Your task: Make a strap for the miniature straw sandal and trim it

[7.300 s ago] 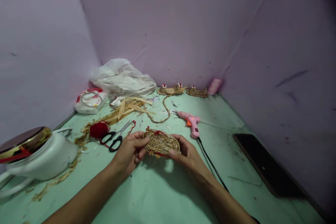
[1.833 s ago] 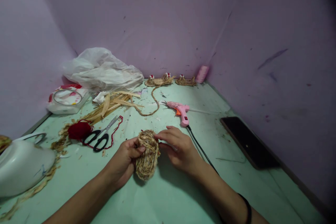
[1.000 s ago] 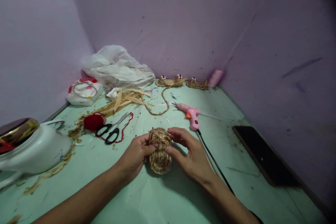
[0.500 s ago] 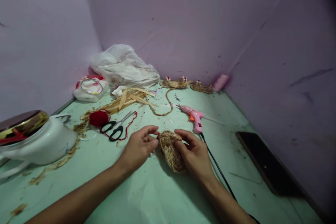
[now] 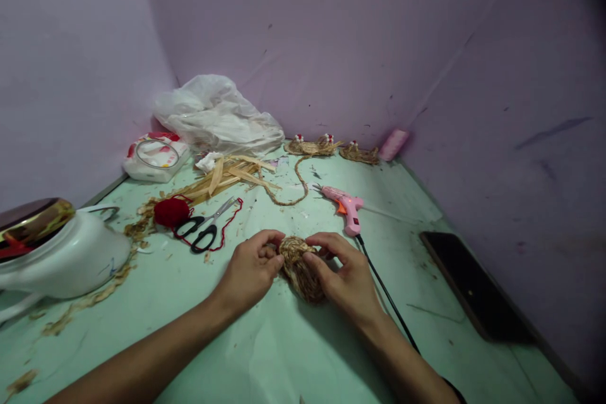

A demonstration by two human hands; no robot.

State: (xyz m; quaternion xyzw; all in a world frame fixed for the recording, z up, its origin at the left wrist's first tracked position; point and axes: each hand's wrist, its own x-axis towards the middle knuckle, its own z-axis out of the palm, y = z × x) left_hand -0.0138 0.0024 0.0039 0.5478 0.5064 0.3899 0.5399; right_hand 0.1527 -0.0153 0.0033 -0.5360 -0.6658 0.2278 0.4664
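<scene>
Between my hands is a small slipper of braided straw (image 5: 299, 268), tilted above the green tabletop. My right hand (image 5: 343, 268) is closed on its right side, thumb on the near face and fingers at the upper edge. Thumb and forefinger of my left hand (image 5: 255, 265) pinch its upper left edge. The fingers cover parts of both edges. A pink hot glue gun (image 5: 349, 205) lies beyond my right hand. Black-handled scissors (image 5: 206, 227) and a red yarn ball (image 5: 171, 211) with a loose strand rest beyond my left hand.
Straw strips (image 5: 222, 180) and a braided cord (image 5: 288, 203) lie farther back. Several straw slippers (image 5: 310, 148) stand along the wall, near a plastic bag (image 5: 215, 117). A white pot (image 5: 89, 252) is at left, a phone (image 5: 473, 284) at right. The glue gun's cable (image 5: 386, 290) passes my right arm.
My left fingers have come onto the slipper's upper left edge. The slipper has tilted, its face looking darker. A bit of red at my left fingertips no longer shows. The view has shifted slightly.
</scene>
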